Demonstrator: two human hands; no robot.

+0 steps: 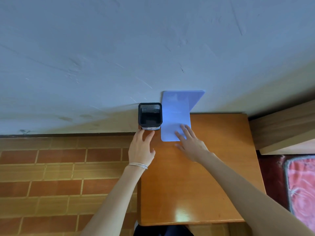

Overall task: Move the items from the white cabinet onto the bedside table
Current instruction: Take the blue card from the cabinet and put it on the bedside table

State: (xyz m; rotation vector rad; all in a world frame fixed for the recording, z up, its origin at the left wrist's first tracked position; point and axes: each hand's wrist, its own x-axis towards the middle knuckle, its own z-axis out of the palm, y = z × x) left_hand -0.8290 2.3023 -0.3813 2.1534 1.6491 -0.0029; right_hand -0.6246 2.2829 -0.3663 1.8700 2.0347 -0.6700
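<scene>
Both hands spread open, grasping nothing: left hand fingertips at the base of a black mesh pen holder, right hand fingers lying on a blue folder propped against the wall. Both on the table. Holder's label blurred, folder's lower corner hidden under fingers.

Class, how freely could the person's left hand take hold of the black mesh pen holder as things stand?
Probably freely: the left hand lies open, fingertips at the base of the black mesh pen holder, nothing between them.
</scene>
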